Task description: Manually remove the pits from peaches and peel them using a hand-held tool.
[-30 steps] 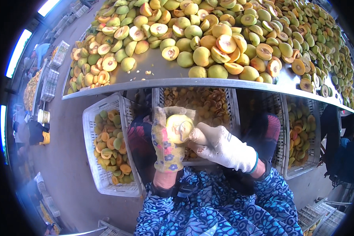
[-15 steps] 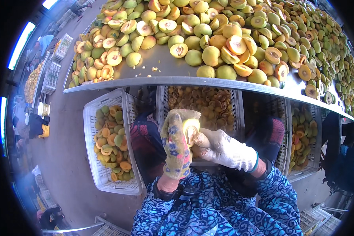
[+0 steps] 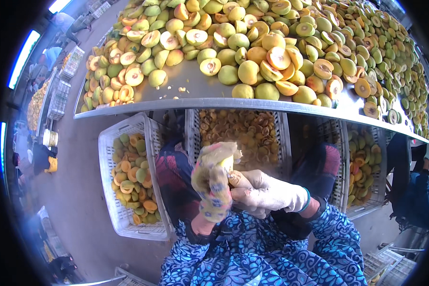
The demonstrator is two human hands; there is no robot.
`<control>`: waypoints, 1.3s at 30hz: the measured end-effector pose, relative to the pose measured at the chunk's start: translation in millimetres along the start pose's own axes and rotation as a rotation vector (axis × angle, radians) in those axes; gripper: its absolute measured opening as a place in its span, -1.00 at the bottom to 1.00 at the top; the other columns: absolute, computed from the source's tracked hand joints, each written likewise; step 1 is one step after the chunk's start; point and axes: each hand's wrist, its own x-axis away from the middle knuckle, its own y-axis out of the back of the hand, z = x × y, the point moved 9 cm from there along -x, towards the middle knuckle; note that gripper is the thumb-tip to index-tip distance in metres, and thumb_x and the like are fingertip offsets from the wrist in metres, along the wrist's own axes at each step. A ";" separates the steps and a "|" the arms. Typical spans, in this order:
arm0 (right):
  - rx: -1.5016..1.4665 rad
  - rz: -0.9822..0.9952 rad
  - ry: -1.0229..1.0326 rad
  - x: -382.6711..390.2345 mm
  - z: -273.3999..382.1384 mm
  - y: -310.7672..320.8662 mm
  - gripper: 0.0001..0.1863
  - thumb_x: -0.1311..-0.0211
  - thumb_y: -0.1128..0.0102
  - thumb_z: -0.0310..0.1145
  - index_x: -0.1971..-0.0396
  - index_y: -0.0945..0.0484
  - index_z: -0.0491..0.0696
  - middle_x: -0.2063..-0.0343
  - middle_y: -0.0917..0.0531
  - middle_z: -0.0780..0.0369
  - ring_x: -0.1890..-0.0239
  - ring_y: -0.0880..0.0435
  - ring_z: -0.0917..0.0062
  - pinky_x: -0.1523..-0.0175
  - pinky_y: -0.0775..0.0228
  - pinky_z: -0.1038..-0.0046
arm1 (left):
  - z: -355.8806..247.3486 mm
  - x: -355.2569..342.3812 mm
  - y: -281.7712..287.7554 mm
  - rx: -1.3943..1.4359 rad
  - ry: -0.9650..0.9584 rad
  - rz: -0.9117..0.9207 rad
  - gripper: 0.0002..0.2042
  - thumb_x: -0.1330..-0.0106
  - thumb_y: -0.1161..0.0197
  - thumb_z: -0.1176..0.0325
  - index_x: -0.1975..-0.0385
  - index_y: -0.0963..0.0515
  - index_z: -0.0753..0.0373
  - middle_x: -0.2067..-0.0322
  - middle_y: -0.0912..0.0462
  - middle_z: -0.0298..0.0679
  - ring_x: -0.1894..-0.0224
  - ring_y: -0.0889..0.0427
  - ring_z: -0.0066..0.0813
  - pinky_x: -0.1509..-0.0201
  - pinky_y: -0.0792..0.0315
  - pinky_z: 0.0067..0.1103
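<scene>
My left hand (image 3: 210,181), in a floral-patterned knit glove, is curled round a pale yellow fruit half (image 3: 229,162), which is mostly hidden by the glove. My right hand (image 3: 267,193), in a white glove with soiled fingertips, is closed just to its right, thumb pressed to the fruit; what else its fingers hold is hidden. Both hands are above a white crate of pits and scraps (image 3: 236,128) between my knees. Beyond them, halved fruits (image 3: 276,57) are heaped on a metal table (image 3: 186,102).
A crate of fruit halves (image 3: 107,181) stands to my left, another (image 3: 367,167) to my right. At far right is another person's gloved hand and dark-blue sleeve (image 3: 422,186). Co-workers (image 3: 47,157) and stacked crates (image 3: 62,100) line the far left.
The fruit's cut face, turned up toward me a second ago, is now tipped edge-on and mostly covered by my left glove. My right hand has shifted lower, fingers more curled.
</scene>
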 end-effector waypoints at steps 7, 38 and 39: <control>-0.031 0.009 -0.029 2.1 -3.2 3.3 -0.47 -0.27 -0.18 0.13 0.12 -0.49 -0.09 0.63 -0.38 0.43 0.68 -0.34 0.77 0.61 -0.21 0.68 | 25.9 -12.0 -14.4 0.255 0.424 0.282 -0.50 -0.49 0.04 0.00 0.27 -0.60 0.39 0.35 -0.67 -0.14 0.28 -0.69 -0.34 0.17 -0.59 -0.50; -0.252 -0.009 -0.245 -5.4 -22.0 -28.6 -0.70 -0.28 -0.24 -0.14 0.36 -0.37 0.00 0.71 -0.29 0.37 0.74 -0.24 0.67 0.67 -0.03 0.58 | -9.0 -32.9 3.2 0.759 0.183 0.391 -0.56 -0.46 -0.06 0.09 0.54 -0.61 0.31 0.57 -0.65 -0.29 0.49 -0.60 -0.56 0.41 -0.46 -0.57; -0.127 -0.071 -0.271 -11.2 -4.2 -37.7 -0.77 -0.34 -0.17 -0.17 0.36 -0.39 0.03 0.71 -0.28 0.39 0.71 -0.25 0.68 0.65 -0.05 0.59 | 2.1 -29.7 11.2 0.759 0.257 0.323 -0.51 -0.48 0.00 0.04 0.55 -0.60 0.32 0.58 -0.65 -0.27 0.50 -0.60 -0.55 0.42 -0.45 -0.58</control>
